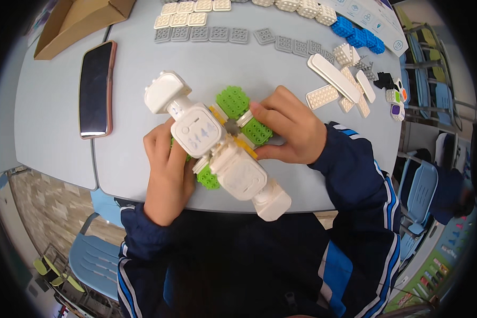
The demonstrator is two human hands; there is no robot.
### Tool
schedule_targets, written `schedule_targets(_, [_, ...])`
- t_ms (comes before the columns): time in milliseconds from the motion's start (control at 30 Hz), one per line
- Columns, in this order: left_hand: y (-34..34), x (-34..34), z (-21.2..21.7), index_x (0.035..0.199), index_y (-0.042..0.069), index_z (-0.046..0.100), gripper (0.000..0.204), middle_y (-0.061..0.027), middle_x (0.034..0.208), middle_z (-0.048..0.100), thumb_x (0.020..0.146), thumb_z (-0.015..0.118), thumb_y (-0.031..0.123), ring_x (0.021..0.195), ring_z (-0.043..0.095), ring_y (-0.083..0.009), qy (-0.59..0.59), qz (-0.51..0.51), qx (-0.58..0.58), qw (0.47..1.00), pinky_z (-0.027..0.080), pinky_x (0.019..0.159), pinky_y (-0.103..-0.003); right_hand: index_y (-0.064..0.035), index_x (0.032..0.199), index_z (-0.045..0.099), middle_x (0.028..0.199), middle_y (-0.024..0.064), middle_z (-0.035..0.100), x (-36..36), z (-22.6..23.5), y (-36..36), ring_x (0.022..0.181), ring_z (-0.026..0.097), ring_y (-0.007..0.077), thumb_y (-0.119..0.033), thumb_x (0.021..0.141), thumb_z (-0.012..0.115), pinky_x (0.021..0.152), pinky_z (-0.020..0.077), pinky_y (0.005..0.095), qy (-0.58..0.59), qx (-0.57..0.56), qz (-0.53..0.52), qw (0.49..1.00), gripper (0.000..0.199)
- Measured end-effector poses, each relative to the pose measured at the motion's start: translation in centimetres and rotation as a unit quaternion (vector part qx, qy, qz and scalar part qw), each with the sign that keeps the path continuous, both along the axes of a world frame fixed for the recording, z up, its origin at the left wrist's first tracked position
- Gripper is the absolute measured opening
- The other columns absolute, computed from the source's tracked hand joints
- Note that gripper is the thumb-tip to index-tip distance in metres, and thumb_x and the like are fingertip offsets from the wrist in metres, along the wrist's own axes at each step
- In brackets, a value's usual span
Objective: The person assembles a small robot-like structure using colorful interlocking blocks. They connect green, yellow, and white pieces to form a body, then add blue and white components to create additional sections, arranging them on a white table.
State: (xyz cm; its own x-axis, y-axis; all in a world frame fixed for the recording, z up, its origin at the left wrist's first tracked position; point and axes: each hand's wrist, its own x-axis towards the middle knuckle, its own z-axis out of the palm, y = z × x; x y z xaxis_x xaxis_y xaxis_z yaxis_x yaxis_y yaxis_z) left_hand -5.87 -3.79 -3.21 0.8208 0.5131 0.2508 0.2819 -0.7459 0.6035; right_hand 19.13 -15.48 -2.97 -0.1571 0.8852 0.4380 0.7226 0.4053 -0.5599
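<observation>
Between my two hands is a building-block model (199, 130) of white modules, green studded blocks and a few yellow-orange pieces, slanting from upper left to lower right above the near part of the table. My left hand (167, 172) grips its left side, with the fingers partly hidden behind the white modules. On the other side my right hand (291, 127) pinches the model beside a green studded block (257, 131), thumb and fingers curled round it. Another green block (233, 102) sticks out at the model's far side. The model's underside is hidden.
A phone (96, 90) lies on the table (138, 63) at the left, near an open cardboard box (82, 24). Grey square plates (199, 34), white blocks and blue blocks (358, 36) line the far side. White beams (334, 79) and small modules (396, 103) lie at right.
</observation>
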Motion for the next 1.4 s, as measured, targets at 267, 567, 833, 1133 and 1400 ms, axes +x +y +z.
schedule_targets(267, [1.2,-1.0,0.8,0.131,-0.004,0.054,0.072,-0.0246,0.133,0.051,0.062,0.050,-0.023,0.122,0.045,-0.0464,0.060,-0.068,-0.078,0.993,0.039,0.105,-0.049,0.0076,0.116,0.060,0.093,0.0139,0.055,-0.6,-0.4,0.0,0.080,0.053,0.0300,-0.034,0.062,0.092,0.068,0.0489,0.0372,0.017,0.011,-0.038,0.999,0.075])
schedule_targets(567, [1.2,-0.7,3.0,0.132,0.001,0.055,0.074,-0.0190,0.129,0.055,0.061,0.077,0.006,0.116,0.050,-0.0415,0.068,-0.068,-0.192,0.977,0.039,0.101,-0.047,0.0058,0.118,0.060,0.099,0.0152,0.056,-0.6,-0.1,-0.3,0.083,0.054,0.0308,-0.034,0.063,0.091,0.069,0.0489,0.0384,0.012,0.002,-0.049,0.999,0.074])
schedule_targets(833, [0.2,-0.3,-0.3,0.133,0.001,0.055,0.086,-0.0168,0.123,0.059,0.057,0.092,0.018,0.111,0.054,-0.0387,-0.013,-0.020,-0.136,0.990,0.040,0.098,-0.045,0.0002,0.128,0.053,0.127,0.0184,0.053,0.3,-1.0,0.0,0.107,0.053,0.0365,-0.032,0.061,0.095,0.089,0.0495,0.0421,0.043,-0.026,-0.018,0.999,0.086])
schedule_targets(1133, [2.7,0.3,0.8,0.139,0.000,0.052,0.088,-0.0185,0.127,0.059,0.061,0.089,0.017,0.116,0.054,-0.0376,-0.034,-0.151,-0.070,0.985,0.040,0.102,-0.044,-0.0051,0.134,0.047,0.132,0.0156,0.051,0.2,0.4,1.1,0.121,0.048,0.0361,-0.029,0.061,0.096,0.101,0.0426,0.0426,0.031,-0.109,0.027,0.993,0.091])
schedule_targets(1400, [1.0,0.5,0.4,0.139,-0.002,0.049,0.089,-0.0199,0.130,0.053,0.062,0.090,0.016,0.114,0.053,-0.0384,-0.034,-0.105,-0.065,0.992,0.043,0.100,-0.044,-0.0053,0.128,0.054,0.112,0.0115,0.054,-1.0,1.3,0.7,0.104,0.049,0.0330,-0.025,0.057,0.093,0.092,0.0427,0.0408,0.007,-0.119,-0.002,0.993,0.084])
